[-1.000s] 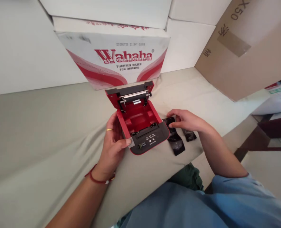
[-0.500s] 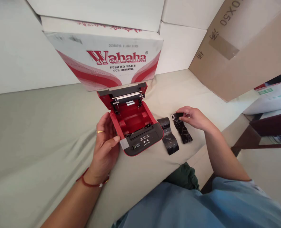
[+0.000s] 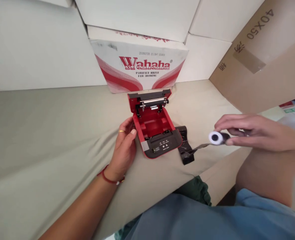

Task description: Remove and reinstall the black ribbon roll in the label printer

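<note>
A small red and black label printer (image 3: 153, 125) stands with its lid up, and its red paper bay holds no roll. My left hand (image 3: 125, 141) grips the printer's left side, thumb on the near left edge. My right hand (image 3: 239, 131) is raised to the right of the printer, closed on a small roll of black marbled paper (image 3: 215, 137) with a white core end facing left. A loose dark strip trails from that roll toward the printer. Another black marbled strip (image 3: 186, 155) lies on the cloth against the printer's right side.
A white and red water carton (image 3: 147, 78) stands right behind the printer, with more white boxes (image 3: 137, 16) stacked around it. A large brown cardboard box (image 3: 269, 56) is at the back right. Pale green cloth (image 3: 50, 140) covers the surface.
My right hand has lifted the roll off the cloth and brought it up closer to me, its strip trailing. My left hand stays on the printer. The view has shifted.
</note>
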A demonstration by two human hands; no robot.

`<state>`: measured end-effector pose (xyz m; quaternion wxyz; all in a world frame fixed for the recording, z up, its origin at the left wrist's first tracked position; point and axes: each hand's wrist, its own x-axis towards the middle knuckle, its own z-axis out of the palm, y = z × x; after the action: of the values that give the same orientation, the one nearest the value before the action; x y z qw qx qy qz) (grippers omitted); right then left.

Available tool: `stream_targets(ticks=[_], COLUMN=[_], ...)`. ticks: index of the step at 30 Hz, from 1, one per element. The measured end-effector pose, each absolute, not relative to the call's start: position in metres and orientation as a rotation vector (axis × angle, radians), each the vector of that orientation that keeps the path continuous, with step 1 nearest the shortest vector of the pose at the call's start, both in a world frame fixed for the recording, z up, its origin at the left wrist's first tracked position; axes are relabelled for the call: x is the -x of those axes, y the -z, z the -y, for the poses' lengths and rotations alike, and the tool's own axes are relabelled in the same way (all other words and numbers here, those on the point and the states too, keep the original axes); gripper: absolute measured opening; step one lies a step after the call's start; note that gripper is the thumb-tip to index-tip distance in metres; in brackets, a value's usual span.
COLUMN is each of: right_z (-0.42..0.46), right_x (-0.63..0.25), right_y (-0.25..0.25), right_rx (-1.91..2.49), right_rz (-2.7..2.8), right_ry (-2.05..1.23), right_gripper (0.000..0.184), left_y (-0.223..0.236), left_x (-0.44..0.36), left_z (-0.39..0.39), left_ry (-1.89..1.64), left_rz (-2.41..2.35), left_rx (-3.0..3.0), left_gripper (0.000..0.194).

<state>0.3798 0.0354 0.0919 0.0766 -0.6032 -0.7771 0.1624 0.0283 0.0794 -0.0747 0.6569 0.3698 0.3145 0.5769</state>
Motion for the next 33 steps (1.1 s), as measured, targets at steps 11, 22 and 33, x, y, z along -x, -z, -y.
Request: stream_targets(ticks=[11,22,33], right_z=[-0.069,-0.108,-0.112], right_x=[-0.228,-0.193,-0.202], right_y=[-0.122,-0.092,-0.088], right_rx=[1.896,2.134,2.063], right_rz=[2.576,2.758,2.715], right_ry=[-0.476,-0.234,-0.249], right_gripper=[0.032,0.04,0.038], left_y=[0.078,0.082,0.079], left_x=[-0.03,-0.031,-0.031], left_z=[-0.083,-0.084,-0.085], left_ry=[-1.301,-1.291,-1.302], left_rz=[-0.693,-0.711,-0.725], left_rx=[-0.884,-0.999,-0.988], left_gripper=[0.063,0.059,0.063])
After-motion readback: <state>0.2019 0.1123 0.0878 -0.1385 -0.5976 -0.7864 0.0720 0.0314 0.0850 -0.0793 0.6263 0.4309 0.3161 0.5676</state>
